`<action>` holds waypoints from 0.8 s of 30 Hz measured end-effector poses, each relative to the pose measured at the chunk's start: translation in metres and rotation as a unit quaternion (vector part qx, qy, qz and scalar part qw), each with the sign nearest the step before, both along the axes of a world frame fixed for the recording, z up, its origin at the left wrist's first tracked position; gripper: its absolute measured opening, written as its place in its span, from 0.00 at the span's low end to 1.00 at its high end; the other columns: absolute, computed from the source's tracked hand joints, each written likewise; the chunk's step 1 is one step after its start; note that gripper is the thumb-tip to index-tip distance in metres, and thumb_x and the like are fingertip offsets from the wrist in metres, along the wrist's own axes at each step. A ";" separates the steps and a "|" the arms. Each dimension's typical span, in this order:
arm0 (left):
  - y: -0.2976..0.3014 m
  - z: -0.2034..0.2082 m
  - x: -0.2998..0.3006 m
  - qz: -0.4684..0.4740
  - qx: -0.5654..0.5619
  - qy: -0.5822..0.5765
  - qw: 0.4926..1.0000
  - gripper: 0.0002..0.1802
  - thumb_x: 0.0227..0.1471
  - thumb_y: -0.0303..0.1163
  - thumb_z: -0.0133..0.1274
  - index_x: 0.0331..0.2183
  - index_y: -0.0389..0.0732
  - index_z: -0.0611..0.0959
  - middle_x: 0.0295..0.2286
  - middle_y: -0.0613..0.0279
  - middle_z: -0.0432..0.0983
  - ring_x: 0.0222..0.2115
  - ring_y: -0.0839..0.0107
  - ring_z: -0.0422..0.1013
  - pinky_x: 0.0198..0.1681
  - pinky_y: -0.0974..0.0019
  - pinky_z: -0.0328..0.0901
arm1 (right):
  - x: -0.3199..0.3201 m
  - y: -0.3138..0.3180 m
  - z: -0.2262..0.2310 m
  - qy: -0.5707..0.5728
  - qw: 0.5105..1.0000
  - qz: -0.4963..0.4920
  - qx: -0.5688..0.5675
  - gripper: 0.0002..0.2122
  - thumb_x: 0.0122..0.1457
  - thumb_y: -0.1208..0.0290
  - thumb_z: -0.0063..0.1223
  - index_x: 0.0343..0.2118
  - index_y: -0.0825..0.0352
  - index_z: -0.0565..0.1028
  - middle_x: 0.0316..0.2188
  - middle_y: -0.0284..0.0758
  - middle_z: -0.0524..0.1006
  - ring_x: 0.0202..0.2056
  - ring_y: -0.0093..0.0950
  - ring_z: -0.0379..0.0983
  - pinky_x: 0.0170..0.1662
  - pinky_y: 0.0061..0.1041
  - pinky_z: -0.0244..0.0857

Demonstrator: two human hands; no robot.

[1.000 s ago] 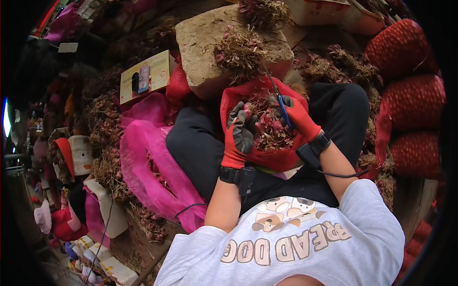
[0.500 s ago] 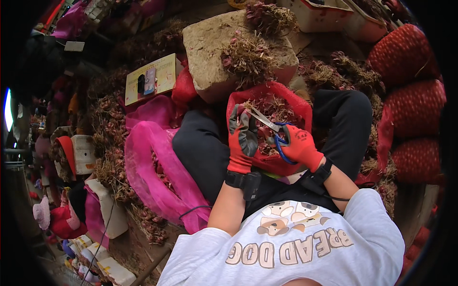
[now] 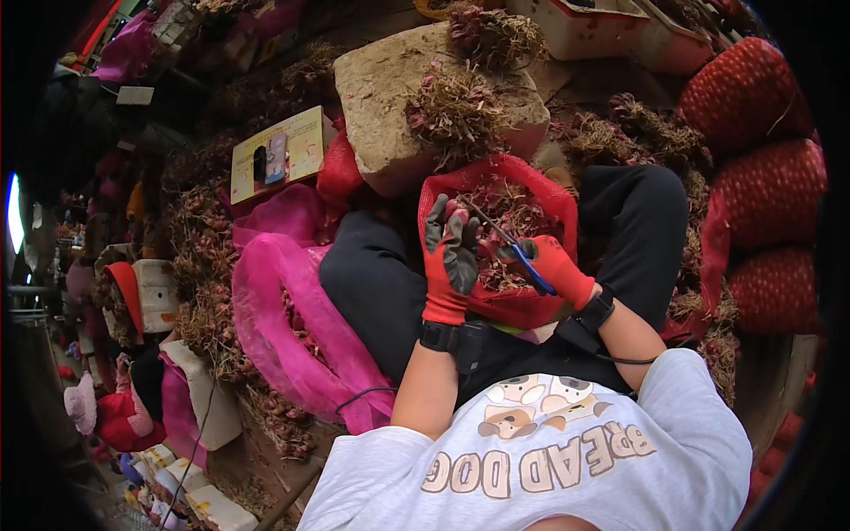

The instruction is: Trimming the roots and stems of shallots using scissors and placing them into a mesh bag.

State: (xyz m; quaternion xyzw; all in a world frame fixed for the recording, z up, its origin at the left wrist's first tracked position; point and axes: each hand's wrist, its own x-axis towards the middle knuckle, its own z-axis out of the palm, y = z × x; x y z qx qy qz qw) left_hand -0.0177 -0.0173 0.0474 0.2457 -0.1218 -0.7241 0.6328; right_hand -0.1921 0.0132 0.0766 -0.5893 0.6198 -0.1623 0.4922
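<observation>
In a red glove with a grey palm, my left hand (image 3: 450,261) is closed around a small reddish shallot (image 3: 455,211), palm turned up. My right hand (image 3: 560,268), also gloved, grips blue-handled scissors (image 3: 500,230). Their blades reach left to the shallot in my left fingers and appear edge-on, so I cannot tell how far apart they are. Below both hands, an open red mesh bag (image 3: 564,199) stands between my knees, with loose shallots and dry trimmings (image 3: 509,205) inside.
A pale block (image 3: 381,84) carrying a dried shallot bunch (image 3: 456,111) stands ahead. To my left lie a pink mesh bag (image 3: 266,301) and a yellow box (image 3: 297,155) with a phone (image 3: 276,157) on it. Full red sacks (image 3: 766,208) are stacked at the right.
The scissors have turned from showing their blades broadly to edge-on, and the blue handles have swung with my right hand. My left hand stays in nearly the same place.
</observation>
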 end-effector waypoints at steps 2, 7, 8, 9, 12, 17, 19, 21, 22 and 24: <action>-0.003 -0.009 0.007 -0.022 0.030 0.083 0.996 0.18 0.55 0.30 0.48 0.48 0.41 0.69 0.40 0.62 0.72 0.41 0.69 0.70 0.46 0.68 0.68 | 0.000 -0.001 0.007 0.075 0.994 0.002 -0.077 0.17 0.51 0.54 0.51 0.23 0.67 0.74 0.23 0.43 0.75 0.28 0.40 0.73 0.30 0.35 0.64; -0.004 -0.029 0.016 -0.039 0.085 0.203 0.975 0.12 0.53 0.36 0.50 0.38 0.39 0.79 0.37 0.59 0.76 0.38 0.65 0.72 0.38 0.67 0.73 | -0.022 0.005 -0.001 0.253 0.942 0.001 -0.222 0.19 0.47 0.50 0.55 0.26 0.65 0.74 0.24 0.40 0.75 0.28 0.39 0.73 0.30 0.33 0.65; -0.004 -0.034 0.015 -0.034 0.100 0.211 0.972 0.12 0.53 0.37 0.51 0.35 0.39 0.80 0.36 0.58 0.77 0.37 0.65 0.72 0.36 0.68 0.73 | -0.027 0.007 0.007 0.258 0.940 0.007 -0.225 0.19 0.47 0.50 0.56 0.27 0.64 0.74 0.24 0.40 0.76 0.28 0.38 0.73 0.31 0.33 0.65; -0.005 -0.032 0.015 -0.041 0.114 0.210 0.970 0.13 0.52 0.38 0.52 0.35 0.39 0.81 0.36 0.58 0.77 0.36 0.65 0.73 0.35 0.69 0.73 | -0.029 0.008 0.016 0.261 0.938 0.015 -0.228 0.19 0.46 0.50 0.56 0.28 0.64 0.74 0.25 0.39 0.76 0.28 0.38 0.73 0.31 0.33 0.66; -0.007 -0.028 0.014 -0.054 0.146 0.195 0.968 0.14 0.51 0.41 0.52 0.33 0.39 0.81 0.34 0.59 0.77 0.33 0.66 0.73 0.33 0.71 0.73 | -0.027 0.010 0.026 0.226 0.948 0.032 -0.222 0.17 0.47 0.52 0.55 0.28 0.63 0.73 0.23 0.38 0.75 0.27 0.38 0.73 0.30 0.33 0.65; -0.003 -0.024 0.012 -0.071 0.167 0.064 0.981 0.15 0.52 0.43 0.52 0.34 0.41 0.79 0.29 0.63 0.76 0.29 0.70 0.73 0.29 0.75 0.72 | -0.022 0.009 0.019 0.245 0.928 0.018 -0.278 0.17 0.47 0.51 0.56 0.27 0.63 0.73 0.22 0.37 0.74 0.26 0.38 0.72 0.29 0.33 0.64; -0.003 -0.018 0.013 -0.069 0.149 -0.002 0.986 0.15 0.52 0.44 0.52 0.35 0.41 0.78 0.28 0.64 0.75 0.28 0.71 0.73 0.28 0.75 0.71 | -0.024 0.008 0.016 0.262 0.923 0.022 -0.282 0.17 0.47 0.52 0.56 0.27 0.63 0.73 0.23 0.37 0.74 0.26 0.38 0.72 0.28 0.33 0.64; -0.002 -0.012 0.010 -0.074 0.123 -0.052 0.988 0.16 0.52 0.44 0.52 0.35 0.41 0.77 0.28 0.65 0.75 0.27 0.72 0.72 0.27 0.75 0.70 | -0.028 0.008 0.020 0.247 0.935 0.038 -0.252 0.15 0.47 0.54 0.55 0.27 0.62 0.73 0.23 0.37 0.74 0.26 0.37 0.72 0.29 0.33 0.65; -0.001 -0.010 0.009 -0.078 0.106 -0.070 0.989 0.16 0.53 0.44 0.51 0.36 0.41 0.77 0.28 0.65 0.75 0.26 0.73 0.72 0.27 0.75 0.69 | -0.029 0.008 0.023 0.240 0.941 0.046 -0.236 0.15 0.47 0.55 0.55 0.28 0.62 0.73 0.24 0.36 0.74 0.26 0.37 0.72 0.29 0.32 0.65; 0.001 -0.006 0.010 -0.099 0.078 -0.099 0.987 0.16 0.54 0.44 0.50 0.36 0.40 0.77 0.29 0.65 0.75 0.26 0.74 0.72 0.27 0.75 0.69 | -0.028 0.007 0.039 0.198 0.960 0.056 -0.190 0.14 0.48 0.56 0.54 0.29 0.62 0.73 0.25 0.37 0.74 0.27 0.37 0.72 0.30 0.33 0.65</action>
